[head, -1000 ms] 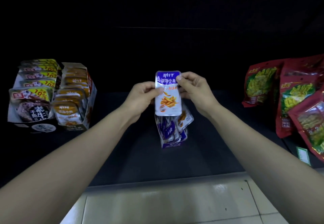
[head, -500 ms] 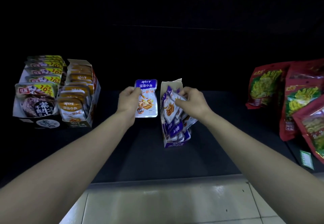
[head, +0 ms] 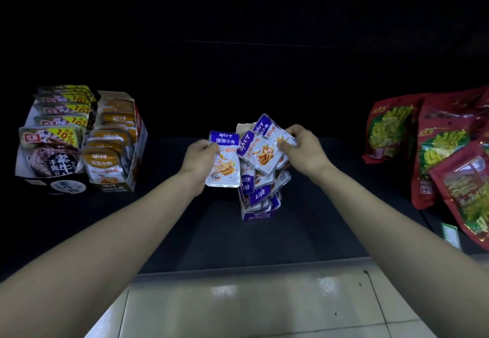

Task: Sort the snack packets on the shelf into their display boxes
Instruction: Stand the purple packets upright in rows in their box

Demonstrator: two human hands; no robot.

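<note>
A purple display box (head: 258, 214) stands mid-shelf, crammed with purple-and-silver snack packets lying at odd angles. My left hand (head: 202, 157) pinches one purple packet (head: 223, 168) upright just left of the box. My right hand (head: 303, 151) grips a small fan of tilted purple packets (head: 260, 149) lifted above the box's top.
At the left stand an orange-packet display box (head: 127, 152) and a box of dark packets with yellow 10% labels (head: 53, 152). Large red bags (head: 444, 157) lean at the right. The dark shelf (head: 238, 242) ends at a front edge above pale floor tiles (head: 251, 306).
My left hand stays beside the box with its single packet. My right hand has pulled a few packets up out of the box and tilted them.
</note>
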